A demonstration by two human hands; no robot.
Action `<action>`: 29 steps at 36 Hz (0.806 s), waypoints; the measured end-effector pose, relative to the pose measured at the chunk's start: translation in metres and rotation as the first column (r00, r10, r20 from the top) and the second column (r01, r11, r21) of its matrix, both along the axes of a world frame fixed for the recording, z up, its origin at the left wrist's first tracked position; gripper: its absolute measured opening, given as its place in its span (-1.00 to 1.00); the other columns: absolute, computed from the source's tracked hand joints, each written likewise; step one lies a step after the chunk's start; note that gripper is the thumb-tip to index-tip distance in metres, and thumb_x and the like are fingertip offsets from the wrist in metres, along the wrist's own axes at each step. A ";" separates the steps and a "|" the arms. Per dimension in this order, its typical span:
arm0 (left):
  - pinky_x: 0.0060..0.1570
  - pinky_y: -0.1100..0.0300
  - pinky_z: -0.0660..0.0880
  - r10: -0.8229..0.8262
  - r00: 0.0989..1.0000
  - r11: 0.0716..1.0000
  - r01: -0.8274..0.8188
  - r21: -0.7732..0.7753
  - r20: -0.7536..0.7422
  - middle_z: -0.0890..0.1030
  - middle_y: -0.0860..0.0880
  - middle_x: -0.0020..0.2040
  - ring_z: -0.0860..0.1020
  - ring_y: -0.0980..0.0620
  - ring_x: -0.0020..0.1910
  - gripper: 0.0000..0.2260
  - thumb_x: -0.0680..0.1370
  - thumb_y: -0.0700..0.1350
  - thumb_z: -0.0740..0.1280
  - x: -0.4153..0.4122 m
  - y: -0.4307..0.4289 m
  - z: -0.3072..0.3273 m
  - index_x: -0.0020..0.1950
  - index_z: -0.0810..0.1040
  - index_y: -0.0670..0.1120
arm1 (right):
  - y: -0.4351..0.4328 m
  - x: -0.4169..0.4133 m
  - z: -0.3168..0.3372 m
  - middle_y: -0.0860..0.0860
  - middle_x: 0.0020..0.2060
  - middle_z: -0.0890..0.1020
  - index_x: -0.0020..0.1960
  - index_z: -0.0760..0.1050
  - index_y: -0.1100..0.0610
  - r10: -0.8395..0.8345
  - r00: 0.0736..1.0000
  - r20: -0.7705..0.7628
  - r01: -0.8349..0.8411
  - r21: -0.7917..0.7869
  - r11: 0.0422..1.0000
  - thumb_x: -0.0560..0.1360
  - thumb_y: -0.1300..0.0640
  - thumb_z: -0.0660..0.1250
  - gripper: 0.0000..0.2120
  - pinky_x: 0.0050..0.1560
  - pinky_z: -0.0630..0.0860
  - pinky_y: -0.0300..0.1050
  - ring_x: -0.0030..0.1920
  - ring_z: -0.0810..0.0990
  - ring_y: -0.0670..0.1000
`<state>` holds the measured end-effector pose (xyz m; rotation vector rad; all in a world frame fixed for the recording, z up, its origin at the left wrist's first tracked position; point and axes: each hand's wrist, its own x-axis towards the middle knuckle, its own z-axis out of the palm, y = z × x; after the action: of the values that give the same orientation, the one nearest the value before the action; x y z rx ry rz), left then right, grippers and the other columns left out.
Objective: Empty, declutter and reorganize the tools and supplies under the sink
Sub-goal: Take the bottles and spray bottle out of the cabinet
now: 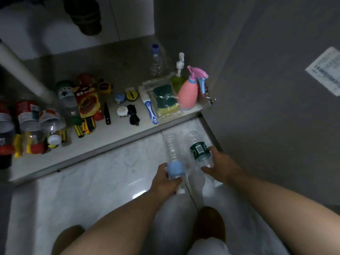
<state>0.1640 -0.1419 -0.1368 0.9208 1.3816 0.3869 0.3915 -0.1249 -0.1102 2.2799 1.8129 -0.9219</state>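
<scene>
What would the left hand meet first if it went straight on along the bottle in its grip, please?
Probably the pale front lip of the cabinet floor, met by the clear plastic bottle with the blue label that the left hand holds; the clear packet of green sponges lies beyond. Depth is unclear.

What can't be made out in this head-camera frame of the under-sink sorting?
Head view only.
Paper sheet: print blurred, cut by the right edge.
Green-label bottle: label text too small; neck partly covered by the right hand.
Blue-label bottle: neck partly covered by the left hand gripping it.
Containers at the far left: cut by the left edge, dim.
Drain pipe: upper part cut by the top edge.
</scene>
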 end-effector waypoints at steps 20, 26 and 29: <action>0.22 -0.03 0.56 -0.015 0.999 1.000 0.014 -0.021 -0.034 0.35 -0.11 0.49 0.51 -0.14 0.33 -0.02 0.50 -0.09 0.53 0.043 0.062 -0.060 0.67 -0.12 0.14 | -0.008 -0.034 -0.056 0.11 0.43 0.29 0.53 0.25 0.01 -0.013 0.964 0.264 -0.047 0.219 0.975 0.50 0.09 0.34 -0.38 0.30 0.44 0.08 0.37 0.33 0.13; 0.33 0.18 0.38 -0.085 0.985 0.989 0.101 0.106 -0.148 0.26 -0.14 0.57 0.35 -0.09 0.50 -0.20 0.56 -0.22 0.44 0.047 0.076 -0.059 0.67 0.05 -0.01 | -0.004 -0.022 -0.063 0.00 0.63 -0.12 0.63 -0.07 -0.11 0.041 0.974 0.222 -0.049 0.032 0.998 0.54 0.12 0.29 -0.20 0.47 0.31 0.12 0.58 0.03 0.13; 0.42 0.17 0.30 -0.099 0.993 0.992 0.104 0.071 -0.065 0.20 -0.07 0.62 0.30 -0.06 0.54 -0.22 0.58 -0.24 0.41 0.052 0.085 -0.056 0.67 0.04 0.02 | 0.003 -0.020 -0.064 -0.06 0.62 -0.20 0.64 -0.14 -0.08 0.006 0.982 0.189 -0.008 0.010 1.000 0.53 0.16 0.29 -0.15 0.45 0.36 0.12 0.58 0.04 0.11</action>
<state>0.2156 -0.0568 -0.1931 1.0679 1.3775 0.3366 0.3718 -0.1218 -0.1740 2.2779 1.7484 -0.6699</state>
